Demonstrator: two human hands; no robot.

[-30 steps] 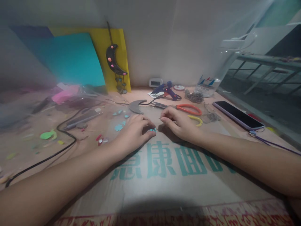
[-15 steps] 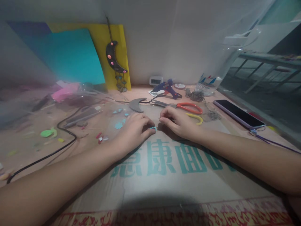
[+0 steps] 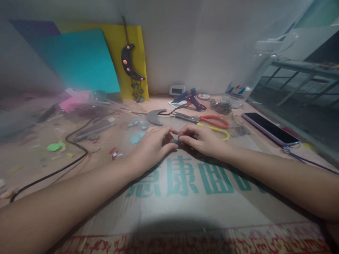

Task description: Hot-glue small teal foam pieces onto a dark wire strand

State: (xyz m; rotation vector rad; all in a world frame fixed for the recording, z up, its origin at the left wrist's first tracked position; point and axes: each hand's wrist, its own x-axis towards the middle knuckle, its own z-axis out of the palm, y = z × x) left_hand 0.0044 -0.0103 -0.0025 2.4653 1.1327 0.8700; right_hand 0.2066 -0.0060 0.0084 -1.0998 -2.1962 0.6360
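At centre of frame, small teal piece held at the left fingertips, right fingertips set against it

Just above the large green printed characters (image 3: 182, 176), a small teal piece (image 3: 176, 141) is grasped by the left hand (image 3: 153, 144), near the tip of the thumb. The right hand (image 3: 202, 140) is placed opposite, its thumb and fingers drawn together in a pinch at the right side of the piece. Whether anything thin is gripped in that pinch cannot be told.

Beyond the hands, a grey crescent (image 3: 154, 117) is laid flat, with scissors with orange handles (image 3: 214, 121) to its right; a yellow handle (image 3: 221, 132) is partly hidden by the right hand. Light-blue pieces (image 3: 135, 139) are scattered left of the left hand.

Along the wall, a white digital clock (image 3: 177, 90), a blue glue gun (image 3: 191, 99) and a bundle of grey yarn (image 3: 220, 106) are noted. At right of frame, a phone (image 3: 270, 129) is laid screen up, and a clear plastic bottle (image 3: 235, 97) is stood behind it.

At upper left, a dark crescent ornament (image 3: 128, 63) with pink dots is hung before a yellow card (image 3: 134, 35), beside a turquoise card (image 3: 84, 60). At lower left, a black cord (image 3: 84, 151) is seen curved across the surface.
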